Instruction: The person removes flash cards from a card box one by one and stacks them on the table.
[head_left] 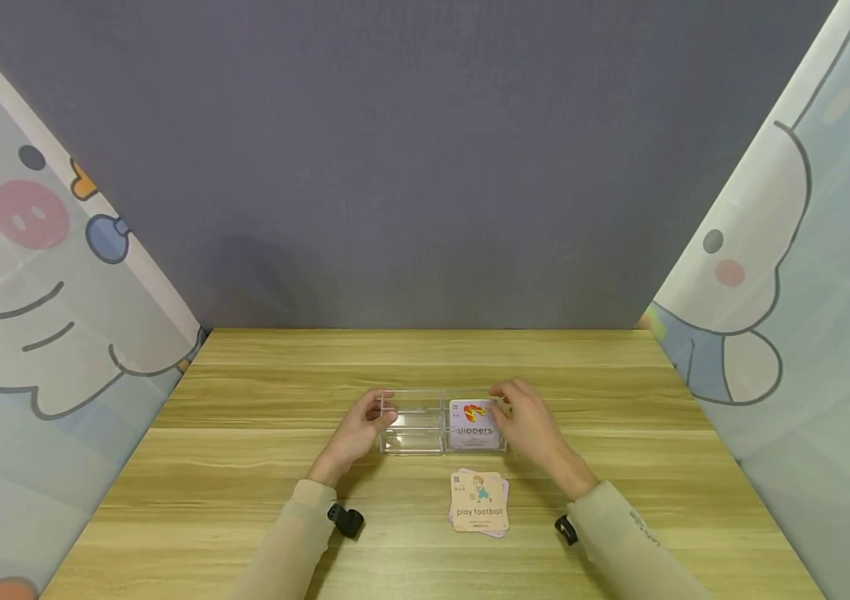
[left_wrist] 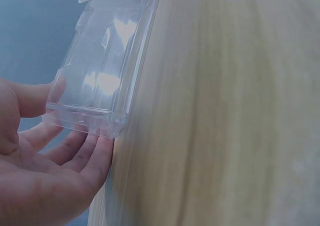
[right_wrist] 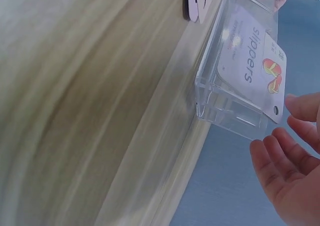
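Note:
A clear plastic holder [head_left: 412, 422] with two side-by-side compartments sits on the table. My left hand [head_left: 353, 433] grips its left end, the thumb over the wall and the fingers at the end and underside, as the left wrist view shows. A card printed "slippers" [head_left: 474, 425] leans in the right compartment, its top sticking out in the right wrist view [right_wrist: 255, 66]. Beside that end is my right hand [head_left: 533, 425], with loosely bent fingers and the thumb close to the card's corner. Whether it touches the card or holder is hard to tell.
Nearer the person, a small stack of cards [head_left: 479, 502] lies on the wooden table [head_left: 245, 475], "play football" on top and a purple card poking out beneath. A dark grey panel [head_left: 425, 167] stands behind the table, and cartoon-printed curtains [head_left: 740, 250] hang at both sides.

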A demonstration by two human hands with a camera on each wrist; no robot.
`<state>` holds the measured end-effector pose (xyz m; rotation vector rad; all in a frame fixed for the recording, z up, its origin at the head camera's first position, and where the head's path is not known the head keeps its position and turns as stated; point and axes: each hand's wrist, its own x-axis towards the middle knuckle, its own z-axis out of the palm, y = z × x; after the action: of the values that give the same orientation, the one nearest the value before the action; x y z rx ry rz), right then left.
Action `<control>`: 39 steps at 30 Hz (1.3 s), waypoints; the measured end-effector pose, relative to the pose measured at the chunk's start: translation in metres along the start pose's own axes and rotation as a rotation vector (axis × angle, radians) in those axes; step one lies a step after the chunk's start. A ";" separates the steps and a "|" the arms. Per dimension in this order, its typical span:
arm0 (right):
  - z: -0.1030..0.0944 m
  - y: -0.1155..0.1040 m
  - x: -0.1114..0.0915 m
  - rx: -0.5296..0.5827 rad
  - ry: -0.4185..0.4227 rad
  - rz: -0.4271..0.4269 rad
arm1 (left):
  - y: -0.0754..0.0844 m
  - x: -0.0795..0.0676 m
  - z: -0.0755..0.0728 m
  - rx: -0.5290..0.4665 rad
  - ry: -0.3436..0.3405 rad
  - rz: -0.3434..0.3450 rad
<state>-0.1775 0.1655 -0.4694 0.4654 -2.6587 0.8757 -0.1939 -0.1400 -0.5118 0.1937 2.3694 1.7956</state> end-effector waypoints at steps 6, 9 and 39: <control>0.003 0.000 0.000 -0.013 -0.002 -0.038 | 0.002 -0.001 0.003 0.007 0.024 0.004; 0.005 0.000 0.000 -0.027 -0.007 -0.048 | 0.005 -0.002 0.005 0.017 0.029 -0.005; 0.011 0.000 0.001 -0.095 -0.023 -0.058 | -0.001 0.000 -0.001 0.016 -0.019 0.001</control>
<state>-0.1806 0.1579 -0.4775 0.5290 -2.6790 0.7284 -0.1941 -0.1414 -0.5122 0.2130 2.3719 1.7684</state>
